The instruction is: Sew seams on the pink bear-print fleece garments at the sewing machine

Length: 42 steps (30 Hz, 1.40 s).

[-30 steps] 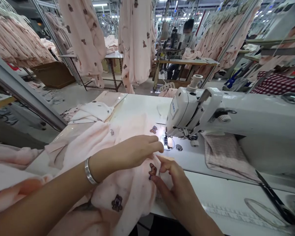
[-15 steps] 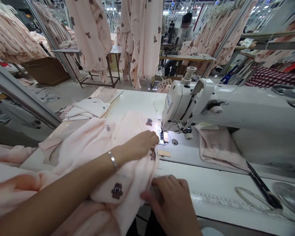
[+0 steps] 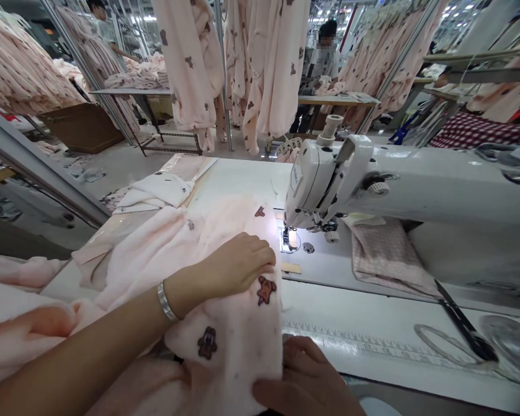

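"What are the hands doing?"
"Left hand (image 3: 242, 263) — curled on the pink cloth (image 3: 242, 346), can't tell if gripping. Right hand (image 3: 309, 378) — pinching it by the desk's (image 3: 355, 309) front edge."
"Any room?"
"White desk shows right of it."

Right hand (image 3: 309, 378) cut off by the bottom edge, pink cloth (image 3: 238, 361) cropped there too, sewing machine (image 3: 442, 179) cropped at right, ruler marks (image 3: 351, 340) too small to read, 1 worker (image 3: 326, 58) partly hidden behind a table (image 3: 342, 100)
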Available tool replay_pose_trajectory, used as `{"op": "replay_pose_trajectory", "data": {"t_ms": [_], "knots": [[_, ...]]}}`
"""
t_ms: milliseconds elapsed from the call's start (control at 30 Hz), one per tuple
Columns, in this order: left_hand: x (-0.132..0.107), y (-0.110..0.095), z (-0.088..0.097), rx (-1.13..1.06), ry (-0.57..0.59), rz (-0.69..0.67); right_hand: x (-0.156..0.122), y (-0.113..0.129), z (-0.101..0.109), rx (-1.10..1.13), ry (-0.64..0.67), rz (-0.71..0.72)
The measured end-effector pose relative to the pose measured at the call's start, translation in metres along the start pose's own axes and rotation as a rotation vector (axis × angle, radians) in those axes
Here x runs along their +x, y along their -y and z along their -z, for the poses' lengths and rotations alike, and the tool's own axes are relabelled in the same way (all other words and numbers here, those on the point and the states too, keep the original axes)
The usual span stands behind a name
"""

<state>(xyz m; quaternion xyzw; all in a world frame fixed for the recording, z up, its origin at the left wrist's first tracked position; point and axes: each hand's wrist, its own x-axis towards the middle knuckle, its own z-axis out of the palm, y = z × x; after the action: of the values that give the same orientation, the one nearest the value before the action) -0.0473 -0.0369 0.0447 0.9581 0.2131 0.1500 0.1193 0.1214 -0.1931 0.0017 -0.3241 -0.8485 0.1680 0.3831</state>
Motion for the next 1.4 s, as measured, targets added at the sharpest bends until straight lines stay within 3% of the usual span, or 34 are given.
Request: {"op": "replay_pose_trajectory", "data": {"t_ms": [133,333,500,667,833,967,1133,1300,1400], "knots": [[0.012,0.005,-0.008,0.066,0.072,0.058,0.013,-0.01,0.011,-0.239,-0.037,0.028],[0.021,0.015,-0.003,-0.017,0.117,0.009,0.014,-0.021,0.013,-0.288,0.039,-0.198],[0.03,0.011,-0.01,0.073,0.166,0.111,0.004,-0.024,0.01,-0.3,-0.026,-0.105],[0.027,0.01,-0.012,-0.003,0.163,0.109,0.003,-0.022,0.008,-0.34,-0.053,-0.006],[0.021,0.013,-0.005,0.012,0.147,0.104,0.004,-0.024,0.001,-0.378,0.062,-0.121],[0.023,0.012,-0.011,0.017,0.148,0.093,-0.001,-0.024,0.003,-0.371,0.052,-0.152],[0.03,0.0,-0.027,0.199,0.027,0.086,-0.008,-0.023,0.01,-0.364,0.06,-0.162],[0.018,-0.028,-0.039,0.173,0.122,0.204,-0.01,-0.031,0.02,-0.346,0.074,-0.151],[0.004,-0.035,-0.046,0.183,0.081,0.18,-0.008,-0.04,0.029,-0.376,0.107,-0.117]]}}
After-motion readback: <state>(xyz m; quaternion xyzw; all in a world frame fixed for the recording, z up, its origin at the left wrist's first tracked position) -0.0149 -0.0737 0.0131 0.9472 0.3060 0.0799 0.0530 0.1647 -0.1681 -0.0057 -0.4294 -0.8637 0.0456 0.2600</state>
